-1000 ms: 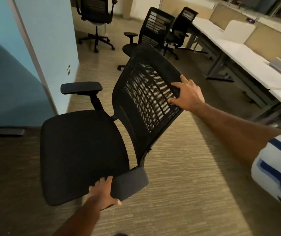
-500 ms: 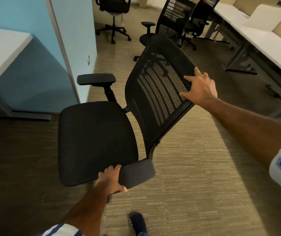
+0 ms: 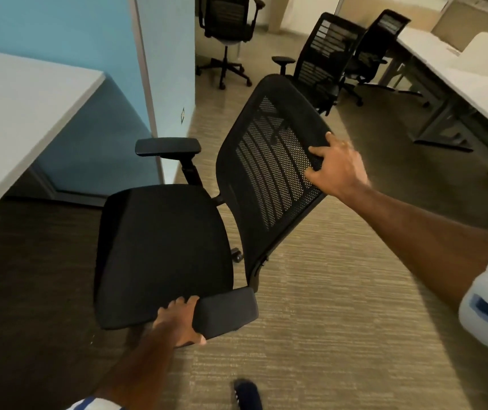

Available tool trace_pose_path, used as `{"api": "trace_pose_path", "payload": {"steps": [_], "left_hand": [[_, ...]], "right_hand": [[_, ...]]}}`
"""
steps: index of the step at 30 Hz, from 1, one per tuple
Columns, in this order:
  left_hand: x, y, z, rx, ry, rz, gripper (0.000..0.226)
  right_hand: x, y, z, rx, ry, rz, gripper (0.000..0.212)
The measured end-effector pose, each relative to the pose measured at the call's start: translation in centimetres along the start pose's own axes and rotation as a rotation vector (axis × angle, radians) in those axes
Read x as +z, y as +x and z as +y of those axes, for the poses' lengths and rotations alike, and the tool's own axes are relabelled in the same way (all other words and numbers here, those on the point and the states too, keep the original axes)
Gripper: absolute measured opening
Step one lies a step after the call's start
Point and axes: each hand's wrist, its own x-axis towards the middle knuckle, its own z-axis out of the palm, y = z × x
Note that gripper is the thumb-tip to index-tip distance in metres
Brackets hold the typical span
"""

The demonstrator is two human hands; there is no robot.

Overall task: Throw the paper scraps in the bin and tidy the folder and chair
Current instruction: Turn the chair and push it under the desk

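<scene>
A black office chair (image 3: 163,250) with a mesh back stands on the carpet in the middle of the head view, its seat facing the white desk (image 3: 21,113) on the left. My left hand (image 3: 177,321) grips the near armrest (image 3: 225,312) at its front end. My right hand (image 3: 336,170) holds the right edge of the mesh backrest (image 3: 269,167), fingers curled over the frame. No paper scraps, bin or folder are in view.
A blue partition wall (image 3: 118,54) rises behind the desk. Three more black chairs (image 3: 322,60) stand at the back. A row of white desks (image 3: 473,93) runs along the right. My shoe (image 3: 245,395) shows at the bottom on open carpet.
The chair has rolled left toward the white desk with both hands still on it. More of the desk top has come into view, and my foot has stepped forward.
</scene>
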Motion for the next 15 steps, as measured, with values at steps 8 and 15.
{"api": "trace_pose_path", "payload": {"steps": [8,15], "left_hand": [[-0.1,-1.4,-3.5,-0.095,-0.001,0.004,0.112],[-0.3,-3.0,-7.2,-0.180,-0.070,0.026,0.111]], "right_hand": [[1.1,0.7,-4.9,-0.044,-0.013,-0.025,0.060],[1.6,0.6,-9.6,-0.093,-0.006,-0.013,0.057]]}}
